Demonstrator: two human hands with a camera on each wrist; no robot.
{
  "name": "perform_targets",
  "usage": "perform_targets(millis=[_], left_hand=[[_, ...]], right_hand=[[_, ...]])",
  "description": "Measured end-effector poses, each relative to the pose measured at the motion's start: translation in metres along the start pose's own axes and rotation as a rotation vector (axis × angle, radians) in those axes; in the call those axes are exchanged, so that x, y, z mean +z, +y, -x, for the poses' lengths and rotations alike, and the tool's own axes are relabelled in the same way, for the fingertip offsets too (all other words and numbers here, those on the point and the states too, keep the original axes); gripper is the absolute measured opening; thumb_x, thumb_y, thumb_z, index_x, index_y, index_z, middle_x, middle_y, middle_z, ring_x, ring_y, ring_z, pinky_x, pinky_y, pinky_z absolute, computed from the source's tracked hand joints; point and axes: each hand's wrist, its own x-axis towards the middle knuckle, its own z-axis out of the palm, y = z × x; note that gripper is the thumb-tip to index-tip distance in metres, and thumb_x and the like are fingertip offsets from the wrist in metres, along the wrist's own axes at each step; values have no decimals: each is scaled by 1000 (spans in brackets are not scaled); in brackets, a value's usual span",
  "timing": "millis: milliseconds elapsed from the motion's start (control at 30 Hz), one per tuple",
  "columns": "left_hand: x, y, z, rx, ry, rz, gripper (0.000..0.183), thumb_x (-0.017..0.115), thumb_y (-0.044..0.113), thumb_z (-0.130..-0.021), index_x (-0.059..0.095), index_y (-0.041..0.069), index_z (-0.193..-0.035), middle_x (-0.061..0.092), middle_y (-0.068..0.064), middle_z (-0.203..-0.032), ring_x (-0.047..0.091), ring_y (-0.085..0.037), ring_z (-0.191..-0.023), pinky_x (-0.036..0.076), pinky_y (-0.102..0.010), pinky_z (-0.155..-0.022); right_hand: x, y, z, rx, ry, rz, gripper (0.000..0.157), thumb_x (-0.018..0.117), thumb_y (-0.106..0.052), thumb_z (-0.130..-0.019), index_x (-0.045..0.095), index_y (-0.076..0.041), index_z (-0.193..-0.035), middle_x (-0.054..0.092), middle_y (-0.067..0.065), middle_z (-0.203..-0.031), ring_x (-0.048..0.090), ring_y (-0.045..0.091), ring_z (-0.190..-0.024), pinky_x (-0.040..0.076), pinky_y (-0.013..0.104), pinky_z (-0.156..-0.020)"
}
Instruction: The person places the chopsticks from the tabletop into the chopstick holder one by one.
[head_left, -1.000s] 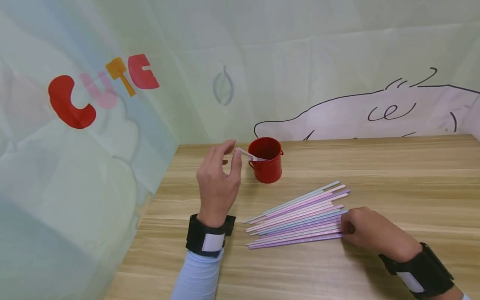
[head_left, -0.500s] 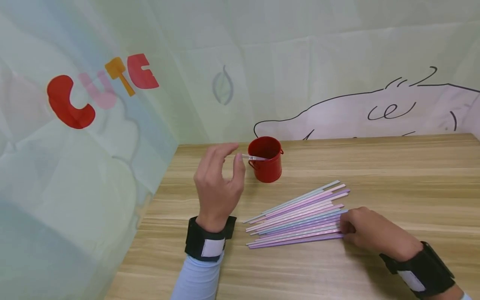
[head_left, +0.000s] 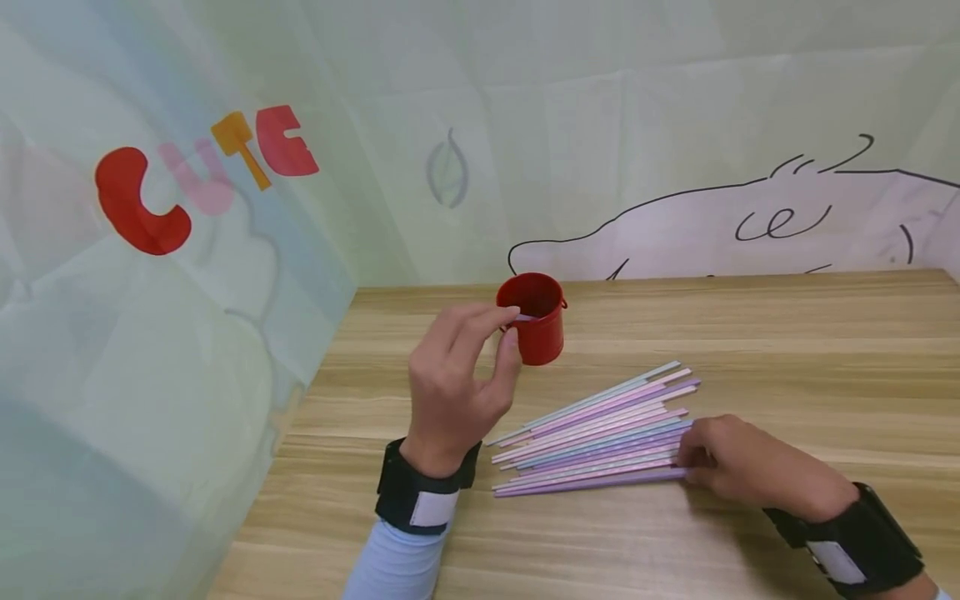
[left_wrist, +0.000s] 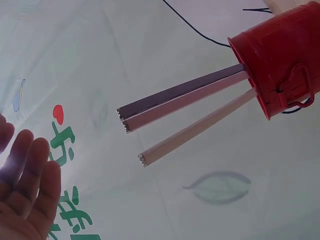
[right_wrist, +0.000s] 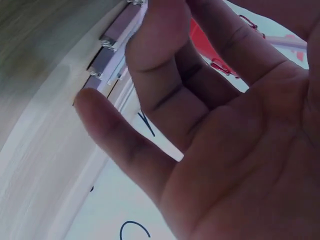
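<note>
My left hand [head_left: 461, 383] is raised beside a small red bucket [head_left: 542, 343], its thumb and fingers apart. In the left wrist view its fingers [left_wrist: 32, 170] stand clear of thin pastel sticks [left_wrist: 185, 95] with crinkled ends, which lean out of the bucket. At the right ends of a fan of purple, pink and pale blue sticks [head_left: 592, 425], my right hand [head_left: 738, 458] curls its fingers. It seems to pinch the nearest purple stick [head_left: 600, 482] by its end. That hand's own fingers hide the contact, and the right wrist view shows the stick ends only partly.
A wood-grain table [head_left: 825, 375] lies under everything. Behind it hangs a printed cloth backdrop [head_left: 525, 150], and another cloth panel with coloured letters [head_left: 277, 142] rises on the left. Each wrist wears a black strap [head_left: 431, 492].
My left hand has opened off the stick end, then moved right to the bucket's near side. The nearest purple stick has shifted slightly at my right hand, which has barely moved.
</note>
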Motion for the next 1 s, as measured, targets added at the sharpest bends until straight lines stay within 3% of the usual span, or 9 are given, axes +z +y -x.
perform_targets(millis=[200, 533, 767, 1000], left_hand=[[5, 5, 2, 42, -71, 17, 21, 62, 14, -82, 65, 3, -100, 66, -11, -93, 60, -19, -88, 55, -36, -73], [17, 13, 10, 76, -266, 17, 22, 61, 21, -83, 67, 8, -99, 67, -5, -91, 60, -14, -85, 52, -30, -80], [26, 22, 15, 107, -410, 16, 21, 57, 26, -86, 68, 12, -98, 67, 1, -89, 58, -9, -79, 52, -21, -70], [32, 31, 18, 94, -527, 25, 23, 56, 30, -86, 68, 17, -100, 67, 4, -90, 56, -8, -76, 50, -20, -67]], right_hand=[[-1, -4, -1, -88, 107, -9, 16, 70, -8, -78, 62, -22, -78, 52, -15, -71, 47, 2, -64, 47, 25, -53], [-6, -12, -4, -144, 230, -59, 17, 70, -10, -80, 60, -23, -82, 52, -16, -72, 48, 2, -64, 48, 26, -52], [-9, -19, -5, -189, 352, -94, 22, 71, -8, -78, 61, -26, -85, 57, -17, -78, 52, 2, -68, 49, 24, -56], [-13, -26, -5, -226, 425, -85, 22, 72, -9, -78, 63, -27, -88, 57, -16, -79, 51, 2, -70, 48, 21, -57]])
